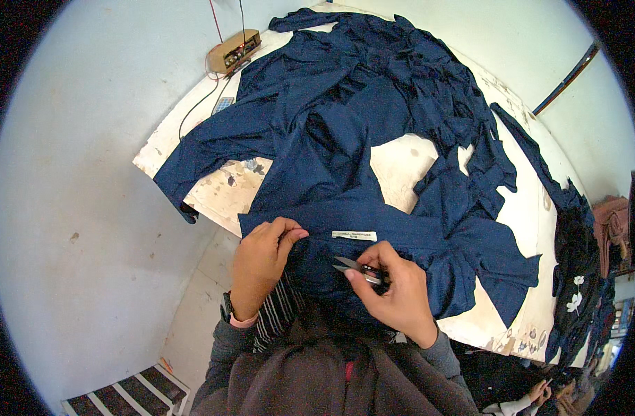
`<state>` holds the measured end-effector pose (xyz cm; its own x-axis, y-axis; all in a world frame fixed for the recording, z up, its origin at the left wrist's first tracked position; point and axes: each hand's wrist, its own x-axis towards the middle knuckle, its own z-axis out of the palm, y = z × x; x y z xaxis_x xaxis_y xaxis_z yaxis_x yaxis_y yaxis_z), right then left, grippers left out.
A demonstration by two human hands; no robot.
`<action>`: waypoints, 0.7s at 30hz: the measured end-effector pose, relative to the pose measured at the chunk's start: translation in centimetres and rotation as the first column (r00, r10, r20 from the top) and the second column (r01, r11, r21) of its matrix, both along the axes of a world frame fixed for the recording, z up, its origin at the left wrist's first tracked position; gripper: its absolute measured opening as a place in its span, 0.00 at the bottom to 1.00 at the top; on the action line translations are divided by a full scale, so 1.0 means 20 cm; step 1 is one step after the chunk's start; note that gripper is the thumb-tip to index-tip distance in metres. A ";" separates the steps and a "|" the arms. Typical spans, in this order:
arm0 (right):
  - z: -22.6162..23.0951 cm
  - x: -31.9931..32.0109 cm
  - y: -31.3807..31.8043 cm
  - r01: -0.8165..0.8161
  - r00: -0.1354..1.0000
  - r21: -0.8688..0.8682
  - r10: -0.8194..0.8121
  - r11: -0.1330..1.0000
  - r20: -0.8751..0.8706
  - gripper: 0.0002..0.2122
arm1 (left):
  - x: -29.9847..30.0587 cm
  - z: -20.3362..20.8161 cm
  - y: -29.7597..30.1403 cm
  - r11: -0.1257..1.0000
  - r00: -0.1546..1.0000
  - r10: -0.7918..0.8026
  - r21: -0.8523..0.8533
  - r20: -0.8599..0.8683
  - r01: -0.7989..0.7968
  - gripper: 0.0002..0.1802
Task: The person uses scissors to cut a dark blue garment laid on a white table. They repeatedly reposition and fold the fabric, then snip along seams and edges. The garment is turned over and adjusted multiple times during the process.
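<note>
A navy blue garment lies spread and rumpled across the table, its near part close to my body. A small white label is on this near part. My right hand is closed round thread snips, whose blades point left just below the label and stand apart. To the left of the label, my left hand is over the garment, thumb and forefinger pinched together. What lies between those fingertips is too small to make out.
The pale, stained table shows through gaps in the cloth. A cardboard-coloured box with wires sits at its far left edge, by the wall. Dark clothes hang over the right side. Another person's hands show at lower right; a striped surface is lower left.
</note>
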<state>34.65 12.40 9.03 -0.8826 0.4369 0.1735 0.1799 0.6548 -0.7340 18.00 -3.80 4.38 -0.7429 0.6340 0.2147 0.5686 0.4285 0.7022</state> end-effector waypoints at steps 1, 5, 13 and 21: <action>0.01 -0.03 -0.01 -0.012 1.000 0.022 0.012 1.000 0.007 0.13 | 0.00 -0.01 0.00 0.999 1.000 -0.002 0.038 -0.027 0.003 0.07; 0.01 -0.16 -0.05 -0.029 0.999 0.187 0.031 0.982 -0.007 0.12 | -0.01 -0.04 0.01 0.990 0.997 -0.003 0.142 -0.075 0.014 0.07; -0.01 -0.29 -0.07 -0.104 0.993 0.250 0.087 0.963 0.077 0.12 | -0.01 -0.04 0.00 0.979 0.992 -0.043 0.195 -0.115 0.065 0.06; 0.00 -0.32 -0.06 -0.164 0.977 0.293 0.115 0.942 0.178 0.12 | -0.05 -0.05 0.02 0.977 0.994 -0.036 0.205 -0.100 0.056 0.07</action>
